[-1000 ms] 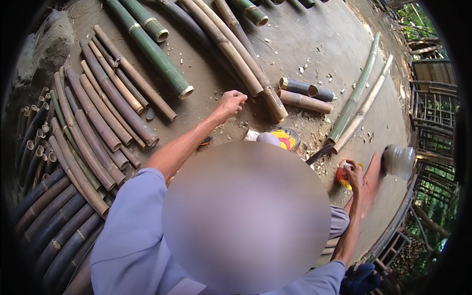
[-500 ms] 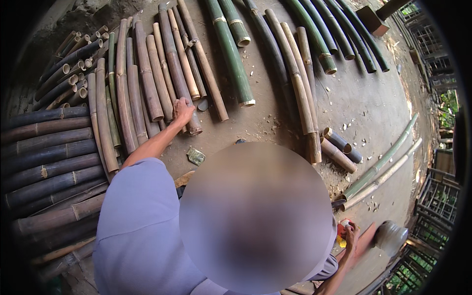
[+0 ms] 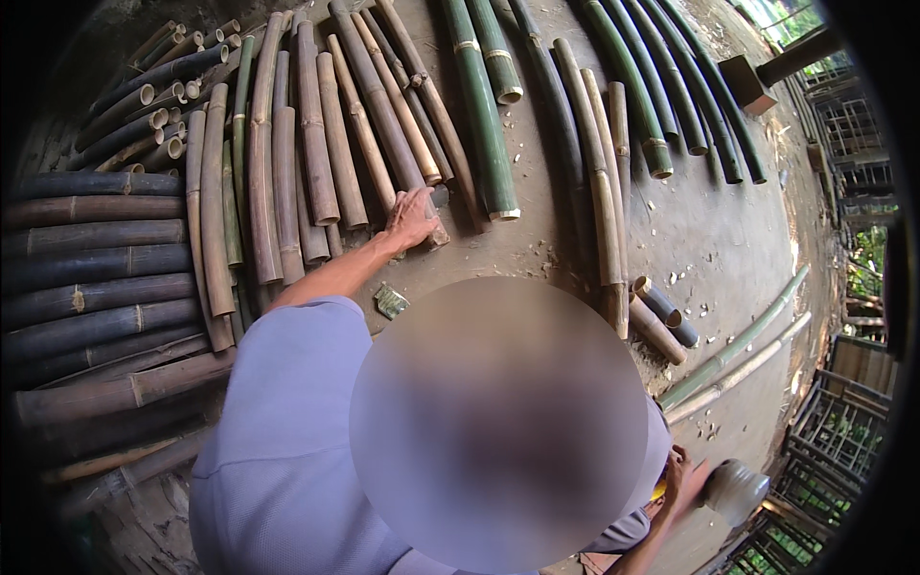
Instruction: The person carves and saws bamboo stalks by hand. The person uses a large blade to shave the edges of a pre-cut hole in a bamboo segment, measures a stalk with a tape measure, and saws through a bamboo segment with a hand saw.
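Bamboo pole, brown and jointed, on the concrete floor in a row of like poles, running away toward the top of the view, near end just short of a thick green pole on its right. Left hand stretched out at full arm and laid palm down over that near end, fingers curved across the top; closed round it or only resting on it, cannot tell, since the underside of the hand is hidden. Right hand low and well apart, at the bottom right, just beside a grey rounded object; gripping anything or not, cannot tell either.

Around the reach: stack of dark poles lying crosswise on the left, a small crumpled scrap on the floor near the elbow, short cut pieces to the right, two thin green strips beyond those.

Judged from this: choosing and taking hold of one pole out of the row, contact made, nothing raised yet. Next move calls for a full wrap of the fingers round the end, then a lift or a straight drag toward the body. Needs care with the close neighbours on both sides, tight enough to roll or be dragged along. May need the second hand, given the pole's length.
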Tool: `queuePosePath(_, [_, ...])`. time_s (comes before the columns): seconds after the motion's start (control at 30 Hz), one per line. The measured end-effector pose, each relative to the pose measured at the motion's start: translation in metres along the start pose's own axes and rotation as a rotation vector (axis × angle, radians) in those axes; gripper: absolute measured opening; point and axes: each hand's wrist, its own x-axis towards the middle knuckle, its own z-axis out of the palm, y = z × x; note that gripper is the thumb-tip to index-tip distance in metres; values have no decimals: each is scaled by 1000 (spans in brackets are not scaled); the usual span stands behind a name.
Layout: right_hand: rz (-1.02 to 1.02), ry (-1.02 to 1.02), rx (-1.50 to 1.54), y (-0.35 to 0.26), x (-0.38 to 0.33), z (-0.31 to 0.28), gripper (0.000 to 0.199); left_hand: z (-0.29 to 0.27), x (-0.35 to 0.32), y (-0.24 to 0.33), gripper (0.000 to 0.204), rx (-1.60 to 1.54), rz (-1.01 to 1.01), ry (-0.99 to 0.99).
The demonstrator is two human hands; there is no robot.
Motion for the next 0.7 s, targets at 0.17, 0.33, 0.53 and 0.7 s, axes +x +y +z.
queuePosePath(0.17, [-26, 20, -38, -17, -6, -3, 36, -84, 0, -31, 58, 436, -414, 396])
queuePosePath(0.33, [-29, -8, -31, -22, 3, -4, 36, -88, 9, -129, 86, 177, -978, 286])
queuePosePath(0.53, [-15, 0, -32, -20, 2, -5, 36, -38, 14, -53, 83, -45, -728, 435])
queuePosePath(0.7, [-15, -9, -33, -24, 1, -2, 36, -26, -31, -23, 85, 175, -295, 428])
